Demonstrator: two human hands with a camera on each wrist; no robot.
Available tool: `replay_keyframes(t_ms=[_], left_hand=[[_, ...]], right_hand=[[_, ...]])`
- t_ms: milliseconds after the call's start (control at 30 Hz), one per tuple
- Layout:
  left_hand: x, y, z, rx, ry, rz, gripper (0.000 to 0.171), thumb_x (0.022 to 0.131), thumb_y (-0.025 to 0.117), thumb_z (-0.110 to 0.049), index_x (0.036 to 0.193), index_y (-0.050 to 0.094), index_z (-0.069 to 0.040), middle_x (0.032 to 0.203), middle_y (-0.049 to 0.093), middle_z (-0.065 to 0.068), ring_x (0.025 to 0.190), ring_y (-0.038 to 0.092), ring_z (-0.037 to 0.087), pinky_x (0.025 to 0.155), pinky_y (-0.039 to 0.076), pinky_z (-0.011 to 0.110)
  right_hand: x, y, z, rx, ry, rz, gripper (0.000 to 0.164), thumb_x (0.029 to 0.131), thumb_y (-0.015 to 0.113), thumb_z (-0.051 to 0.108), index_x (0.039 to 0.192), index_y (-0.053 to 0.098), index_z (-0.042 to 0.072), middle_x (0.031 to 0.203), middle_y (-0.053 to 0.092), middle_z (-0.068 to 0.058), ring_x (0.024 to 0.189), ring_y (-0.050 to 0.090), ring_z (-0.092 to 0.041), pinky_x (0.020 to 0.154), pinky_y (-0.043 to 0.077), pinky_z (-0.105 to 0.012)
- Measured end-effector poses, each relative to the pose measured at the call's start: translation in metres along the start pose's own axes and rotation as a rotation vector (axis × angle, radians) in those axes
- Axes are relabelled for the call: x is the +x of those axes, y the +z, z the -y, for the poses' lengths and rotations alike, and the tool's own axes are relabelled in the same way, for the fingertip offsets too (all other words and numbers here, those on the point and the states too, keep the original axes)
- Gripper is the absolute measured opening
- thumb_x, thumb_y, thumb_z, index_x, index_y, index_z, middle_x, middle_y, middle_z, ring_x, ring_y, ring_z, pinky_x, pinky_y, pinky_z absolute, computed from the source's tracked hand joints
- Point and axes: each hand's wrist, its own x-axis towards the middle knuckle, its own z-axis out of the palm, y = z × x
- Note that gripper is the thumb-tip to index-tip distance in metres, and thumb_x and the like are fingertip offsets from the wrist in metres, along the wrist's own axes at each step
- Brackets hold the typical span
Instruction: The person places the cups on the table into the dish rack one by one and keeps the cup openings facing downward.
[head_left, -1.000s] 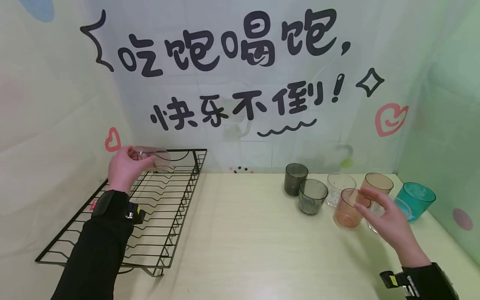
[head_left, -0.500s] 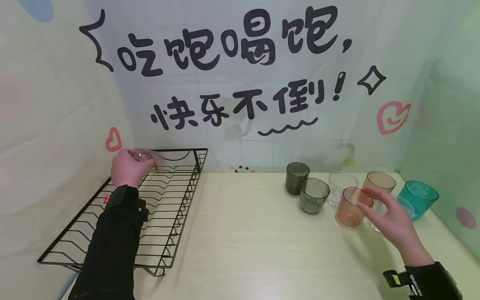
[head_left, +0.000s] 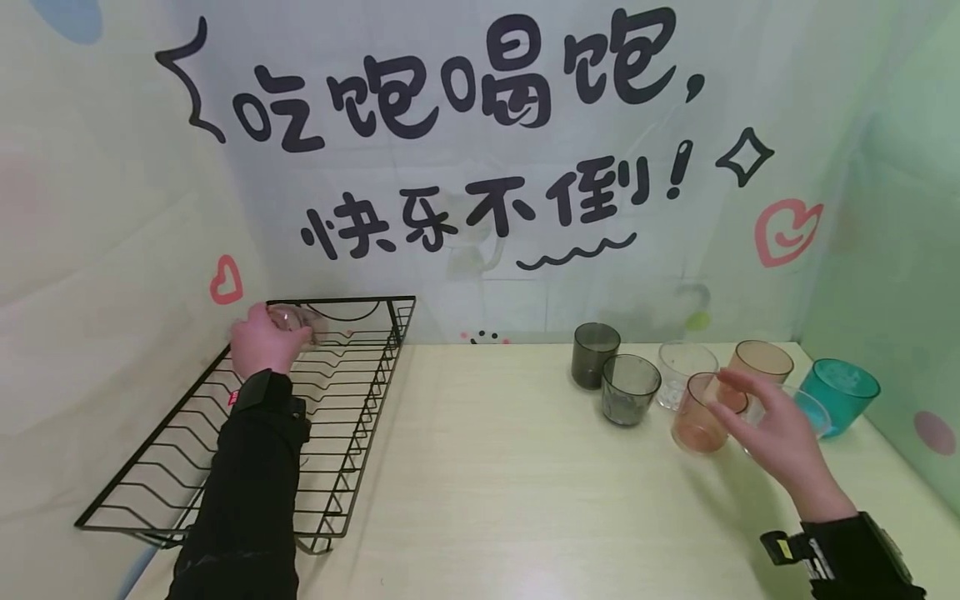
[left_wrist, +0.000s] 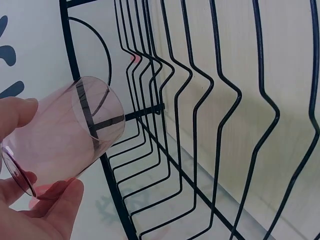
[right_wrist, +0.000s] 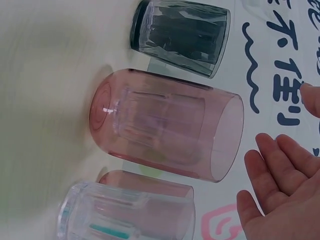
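Note:
At the back left, my left hand [head_left: 268, 340] grips a pale pink transparent drinking glass [left_wrist: 65, 135] between thumb and fingers. The glass lies tilted on its side, its base end by the palm, close over the back end of a black wire dish rack [head_left: 352, 298]. On the right, my right hand [head_left: 780, 433] holds nothing; its thumb and fingers spread beside the rim of an upright pink glass [right_wrist: 160, 125]. A gap shows between the fingertips and that rim in the right wrist view.
Around the pink glass stand a dark grey glass [head_left: 595, 362], a smoky faceted glass [head_left: 628, 398], a clear glass [head_left: 672, 387], an amber glass [head_left: 761, 358] and a teal glass [head_left: 838, 392]. Another clear glass [right_wrist: 150, 212] is partly behind my right hand. Printed cloth walls enclose the table.
My left hand has moved slightly right and lower over the rack's back end with the glass in it. The right hand has stayed almost in place beside the pink glass.

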Motion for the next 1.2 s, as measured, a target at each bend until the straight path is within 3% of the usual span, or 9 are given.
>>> replay_keyframes(t_ms=[100, 300, 533, 933, 1200], left_hand=[[0.002, 0.004, -0.003, 0.036, -0.021, 0.015, 0.075, 0.088, 0.067, -0.034, 0.143, 0.037, 0.007, 0.134, 0.042, 0.037, 0.124, 0.041, 0.051, 0.096, 0.042, 0.063], [0.01, 0.011, -0.005, 0.076, -0.027, -0.002, 0.064, 0.089, 0.066, -0.035, 0.128, 0.043, 0.01, 0.129, 0.046, 0.036, 0.119, 0.045, 0.05, 0.093, 0.044, 0.063], [0.022, 0.016, 0.001, 0.074, -0.043, -0.003, 0.083, 0.085, 0.073, -0.042, 0.136, 0.036, 0.013, 0.132, 0.044, 0.036, 0.118, 0.046, 0.051, 0.095, 0.044, 0.063], [0.02, 0.03, 0.004, 0.055, -0.01, -0.04, 0.063, 0.092, 0.061, -0.03, 0.137, 0.042, 0.011, 0.131, 0.046, 0.038, 0.119, 0.046, 0.053, 0.092, 0.045, 0.063], [0.023, 0.035, 0.006, 0.053, -0.04, -0.028, 0.071, 0.091, 0.067, -0.026, 0.143, 0.035, 0.012, 0.137, 0.041, 0.038, 0.124, 0.043, 0.052, 0.095, 0.044, 0.063]], right_hand=[[0.005, 0.001, 0.002, -0.028, -0.042, 0.0, 0.053, 0.093, 0.071, 0.019, 0.135, 0.052, -0.009, 0.134, 0.052, -0.031, 0.123, 0.044, -0.052, 0.094, 0.036, -0.07], [0.015, 0.004, 0.005, -0.04, -0.068, 0.02, 0.053, 0.092, 0.072, 0.019, 0.134, 0.053, -0.007, 0.132, 0.055, -0.029, 0.122, 0.047, -0.051, 0.092, 0.038, -0.069], [0.024, 0.012, 0.01, 0.044, -0.067, 0.037, 0.051, 0.092, 0.072, 0.016, 0.133, 0.053, -0.008, 0.132, 0.054, -0.03, 0.127, 0.042, -0.05, 0.097, 0.032, -0.072], [0.029, 0.035, 0.015, -0.001, -0.159, 0.027, 0.05, 0.086, 0.077, 0.011, 0.129, 0.058, -0.007, 0.125, 0.061, -0.028, 0.119, 0.052, -0.044, 0.095, 0.04, -0.059], [0.026, 0.039, 0.018, -0.025, -0.152, 0.044, 0.049, 0.088, 0.075, 0.012, 0.13, 0.057, -0.006, 0.127, 0.06, -0.026, 0.119, 0.052, -0.044, 0.096, 0.04, -0.06]])
